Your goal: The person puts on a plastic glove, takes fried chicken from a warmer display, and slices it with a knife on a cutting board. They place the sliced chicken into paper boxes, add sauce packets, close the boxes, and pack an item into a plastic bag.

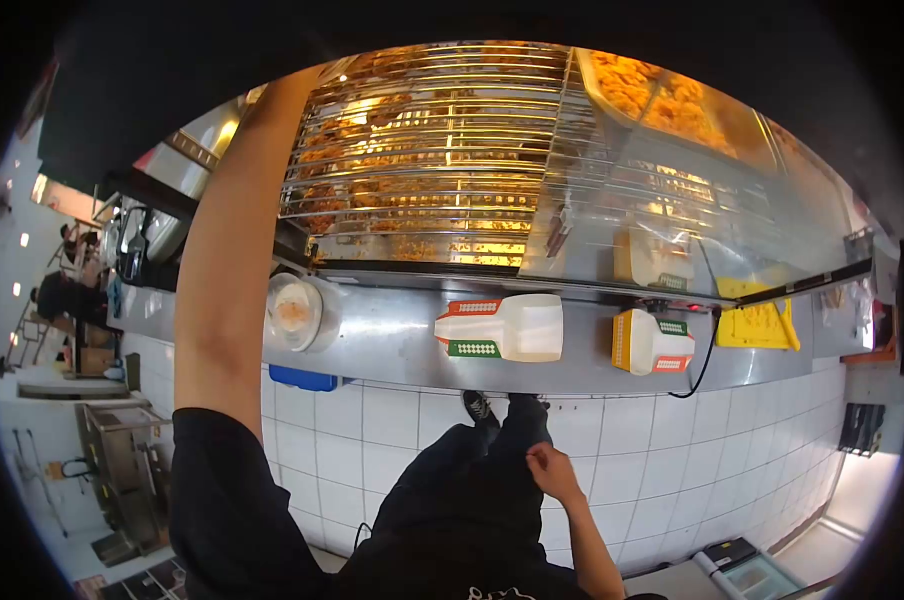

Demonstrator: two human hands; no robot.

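Observation:
My left arm reaches up over the counter into the lit display case; its hand is hidden beyond the top edge of the view. My right hand point(552, 469) hangs low beside my dark trousers, its fingers curled in and no object visible in it. Wire racks point(452, 150) fill the case, with browned food pieces and crumbs under the bars. On the steel counter point(382, 325) lie a white carton with red and green ends point(530, 328) and a smaller white, yellow and red carton point(662, 341). A round white container point(296, 312) stands by my left forearm.
A tray of fried food point(622, 85) is at the case's upper right. A yellow tray point(757, 325) and a black cable point(712, 345) are on the counter's right. Something blue point(304, 378) sits under the front edge. Another person point(67, 300) is far left.

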